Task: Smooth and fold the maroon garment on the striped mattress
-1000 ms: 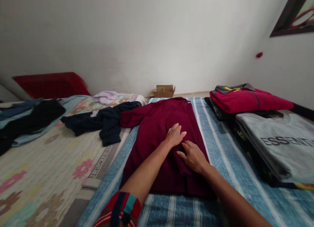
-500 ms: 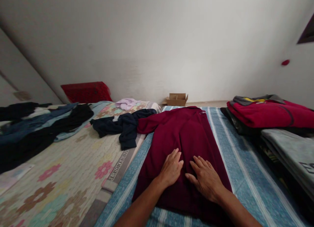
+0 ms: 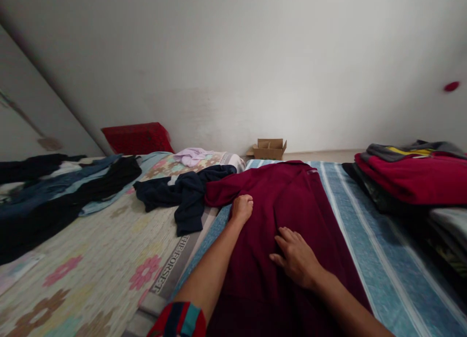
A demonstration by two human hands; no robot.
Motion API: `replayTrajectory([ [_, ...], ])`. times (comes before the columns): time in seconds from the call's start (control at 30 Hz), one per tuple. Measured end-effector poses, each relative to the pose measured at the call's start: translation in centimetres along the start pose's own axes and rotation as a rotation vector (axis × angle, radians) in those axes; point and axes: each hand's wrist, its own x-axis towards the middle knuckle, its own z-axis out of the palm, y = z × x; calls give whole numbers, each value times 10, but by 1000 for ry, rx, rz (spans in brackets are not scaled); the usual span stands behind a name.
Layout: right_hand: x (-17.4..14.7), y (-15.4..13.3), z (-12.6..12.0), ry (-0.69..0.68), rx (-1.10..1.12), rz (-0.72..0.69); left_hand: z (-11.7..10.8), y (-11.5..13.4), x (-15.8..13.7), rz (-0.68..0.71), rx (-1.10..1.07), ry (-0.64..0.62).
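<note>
A maroon sweatshirt (image 3: pixel 262 196) lies lengthwise in front of me, its right side in a long straight edge and one sleeve (image 3: pixel 221 191) stretching out to the left. My left hand (image 3: pixel 242 208) is closed at the garment's left edge, just below that sleeve, with the fingers curled on the cloth; the fingertips are hidden. On the middle of the sweatshirt rests my right hand (image 3: pixel 295 257), palm down and fingers spread. The sleeve's end meets a crumpled navy garment (image 3: pixel 189 193).
Blue striped bedding (image 3: pixel 368 230) lies beneath. At the right is a stack of folded clothes (image 3: pixel 434 181). Jeans and dark clothes (image 3: pixel 73 191) spread over the flowered cover (image 3: pixel 105 239) at the left. By the wall are a cardboard box (image 3: pixel 270 150) and a red box-like item (image 3: pixel 138 138).
My left hand has moved forward and left from the sweatshirt's middle to its edge near the sleeve, and closed. My right hand stays flat on the cloth. The view has shifted slightly left.
</note>
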Motion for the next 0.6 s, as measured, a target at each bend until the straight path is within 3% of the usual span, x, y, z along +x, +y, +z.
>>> replayTrajectory([
  [0.13,-4,4,21,10,-9,16,18,-10,26,-11,45,-11],
  [0.33,-3,4,19,2,30,34,24,-20,32,26,106,-31],
  [0.6,-3,5,21,42,61,27,27,-14,34,78,192,-27],
])
